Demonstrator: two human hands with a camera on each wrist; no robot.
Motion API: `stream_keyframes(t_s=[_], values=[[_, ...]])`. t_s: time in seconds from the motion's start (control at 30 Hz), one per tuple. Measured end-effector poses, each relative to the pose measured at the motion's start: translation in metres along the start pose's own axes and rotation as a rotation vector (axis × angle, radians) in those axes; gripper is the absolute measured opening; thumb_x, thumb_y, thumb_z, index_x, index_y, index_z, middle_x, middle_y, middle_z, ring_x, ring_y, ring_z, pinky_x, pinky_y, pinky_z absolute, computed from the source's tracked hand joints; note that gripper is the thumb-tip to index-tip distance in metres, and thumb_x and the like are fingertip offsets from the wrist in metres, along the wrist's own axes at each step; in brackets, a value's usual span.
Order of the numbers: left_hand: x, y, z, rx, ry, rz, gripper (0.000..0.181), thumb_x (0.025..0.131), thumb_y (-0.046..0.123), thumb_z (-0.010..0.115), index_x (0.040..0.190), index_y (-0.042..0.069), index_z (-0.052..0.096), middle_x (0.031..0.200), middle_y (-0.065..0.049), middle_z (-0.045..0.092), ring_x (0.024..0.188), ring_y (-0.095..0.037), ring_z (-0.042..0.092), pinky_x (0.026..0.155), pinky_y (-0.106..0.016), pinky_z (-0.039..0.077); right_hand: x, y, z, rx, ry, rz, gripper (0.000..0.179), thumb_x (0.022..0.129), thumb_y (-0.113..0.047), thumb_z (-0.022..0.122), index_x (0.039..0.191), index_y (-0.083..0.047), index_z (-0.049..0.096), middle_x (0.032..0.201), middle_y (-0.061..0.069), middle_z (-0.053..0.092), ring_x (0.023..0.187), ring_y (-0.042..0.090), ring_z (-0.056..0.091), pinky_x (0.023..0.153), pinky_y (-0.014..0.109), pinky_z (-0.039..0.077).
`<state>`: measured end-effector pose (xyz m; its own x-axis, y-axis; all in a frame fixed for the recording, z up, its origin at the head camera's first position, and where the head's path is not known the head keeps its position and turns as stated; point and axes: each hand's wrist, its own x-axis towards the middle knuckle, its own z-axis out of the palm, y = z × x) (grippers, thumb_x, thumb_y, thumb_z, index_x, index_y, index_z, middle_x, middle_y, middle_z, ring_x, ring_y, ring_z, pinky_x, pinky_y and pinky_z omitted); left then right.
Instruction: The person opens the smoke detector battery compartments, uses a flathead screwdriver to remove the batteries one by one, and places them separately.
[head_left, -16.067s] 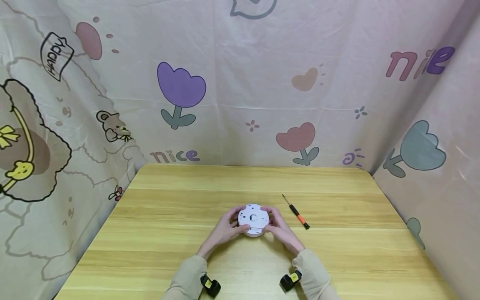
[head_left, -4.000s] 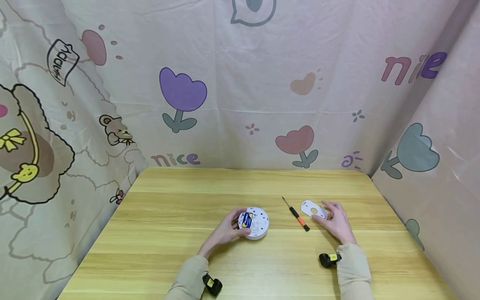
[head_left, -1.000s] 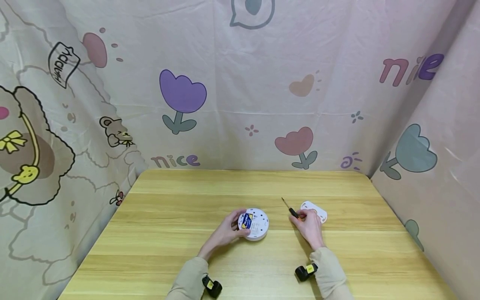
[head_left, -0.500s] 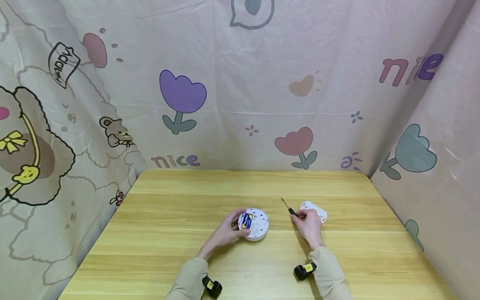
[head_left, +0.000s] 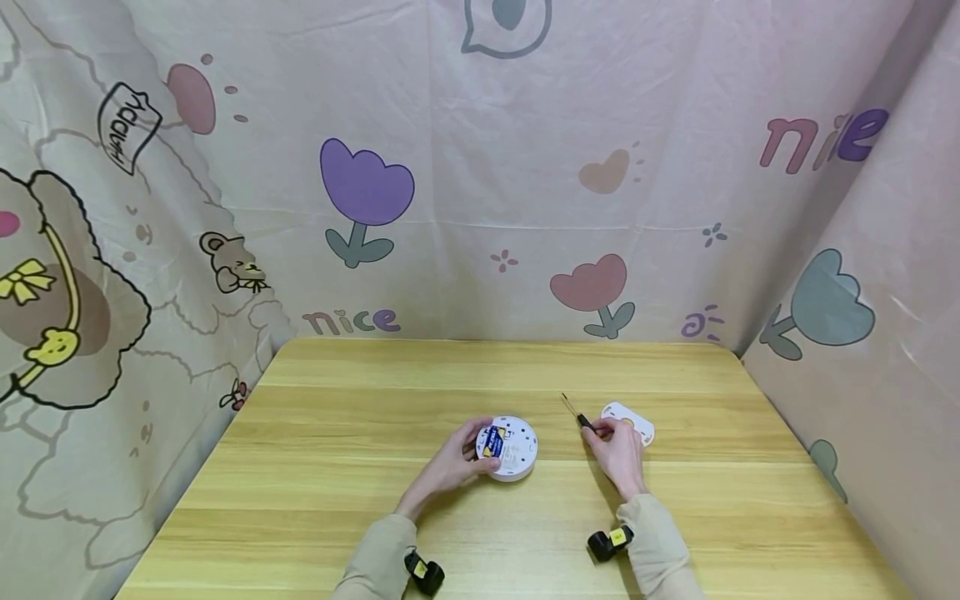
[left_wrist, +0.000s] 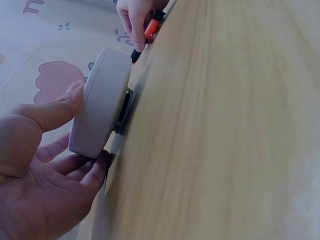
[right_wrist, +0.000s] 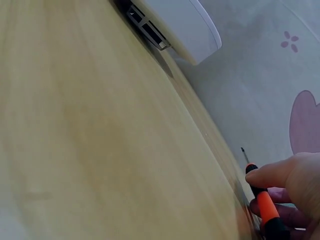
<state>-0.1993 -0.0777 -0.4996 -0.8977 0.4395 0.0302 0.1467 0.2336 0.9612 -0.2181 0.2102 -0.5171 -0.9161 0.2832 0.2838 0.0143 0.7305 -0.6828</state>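
Wooden tabletop (head_left: 360, 417): left hand (head_left: 452, 462) clamps a white disc (head_left: 520, 451) between thumb and fingers; farther right, right hand (head_left: 621, 457) pinches a screwdriver (right_wrist: 267, 206), apparently the pickup step, calling for steady lifting.

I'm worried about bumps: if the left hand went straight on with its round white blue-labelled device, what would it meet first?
Probably the slim black-and-orange screwdriver in the right hand, though relative heights are unclear.
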Motion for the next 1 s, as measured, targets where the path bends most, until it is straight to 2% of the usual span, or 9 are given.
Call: stream_keyframes(t_s=[0.23, 0.43, 0.57, 0.67, 0.8, 0.9, 1.0], values=[[-0.0007, 0.001, 0.0001, 0.01, 0.0, -0.012, 0.075, 0.073, 0.022, 0.071, 0.136, 0.009, 0.032, 0.143, -0.016, 0.03, 0.131, -0.033, 0.03, 0.107, -0.045, 0.031, -0.0014, -0.0014, -0.0018, 0.086, 0.008, -0.019, 0.011, 0.073, -0.026, 0.071, 0.074, -0.015, 0.068, 0.065, -0.001, 0.063, 0.055, 0.003, 0.051, 0.052, 0.016, 0.039], [-0.0006, 0.001, 0.0009, -0.009, -0.005, -0.012, 0.076, 0.073, 0.021, 0.071, 0.136, 0.009, 0.031, 0.143, -0.016, 0.03, 0.131, -0.033, 0.031, 0.107, -0.045, 0.031, -0.0024, -0.0008, -0.0019, 0.283, -0.003, -0.063, 0.013, 0.077, -0.019, 0.068, 0.086, -0.01, 0.07, 0.07, 0.005, 0.064, 0.056, -0.002, 0.051, 0.05, 0.012, 0.042], [-0.0002, -0.0009, 0.0011, -0.012, 0.003, 0.001, 0.076, 0.074, 0.021, 0.07, 0.137, 0.008, 0.029, 0.144, -0.016, 0.029, 0.132, -0.032, 0.029, 0.107, -0.045, 0.031, -0.0029, -0.003, -0.0025, 0.464, -0.053, -0.005, 0.021, 0.08, -0.017, 0.066, 0.097, -0.006, 0.068, 0.081, 0.01, 0.065, 0.063, 0.001, 0.057, 0.054, 0.011, 0.048], [0.0002, -0.002, 0.001, -0.021, 0.012, 0.003, 0.076, 0.075, 0.02, 0.069, 0.137, 0.007, 0.028, 0.144, -0.015, 0.029, 0.132, -0.031, 0.029, 0.107, -0.044, 0.031, -0.003, -0.0043, -0.0027, 0.571, -0.1, 0.063, 0.027, 0.08, -0.019, 0.066, 0.101, -0.003, 0.065, 0.084, 0.012, 0.064, 0.065, 0.007, 0.061, 0.054, 0.016, 0.051], [0.0001, -0.0017, 0.0012, -0.03, 0.023, 0.011, 0.076, 0.075, 0.02, 0.069, 0.137, 0.006, 0.028, 0.144, -0.016, 0.029, 0.131, -0.033, 0.03, 0.107, -0.043, 0.032, -0.0031, -0.0055, -0.0026, 0.656, -0.149, 0.115, 0.03, 0.081, -0.021, 0.065, 0.103, -0.002, 0.063, 0.081, 0.022, 0.063, 0.058, 0.015, 0.061, 0.051, 0.024, 0.053], [-0.0009, 0.0003, 0.0016, -0.019, 0.036, 0.014, 0.076, 0.075, 0.02, 0.069, 0.137, 0.005, 0.028, 0.142, -0.017, 0.032, 0.129, -0.034, 0.033, 0.105, -0.042, 0.036, -0.0034, -0.0061, -0.0017, 0.708, -0.19, 0.117, 0.031, 0.082, -0.021, 0.063, 0.106, -0.001, 0.062, 0.082, 0.029, 0.062, 0.056, 0.016, 0.061, 0.052, 0.026, 0.054], [-0.0035, 0.0065, 0.0016, 0.02, 0.059, 0.003, 0.074, 0.075, 0.019, 0.07, 0.136, 0.006, 0.03, 0.139, -0.017, 0.037, 0.125, -0.034, 0.039, 0.101, -0.042, 0.041, -0.0041, -0.0065, -0.0008, 0.766, -0.231, 0.111, 0.035, 0.082, -0.022, 0.063, 0.109, 0.0, 0.059, 0.081, 0.03, 0.061, 0.056, 0.014, 0.061, 0.051, 0.027, 0.055]])
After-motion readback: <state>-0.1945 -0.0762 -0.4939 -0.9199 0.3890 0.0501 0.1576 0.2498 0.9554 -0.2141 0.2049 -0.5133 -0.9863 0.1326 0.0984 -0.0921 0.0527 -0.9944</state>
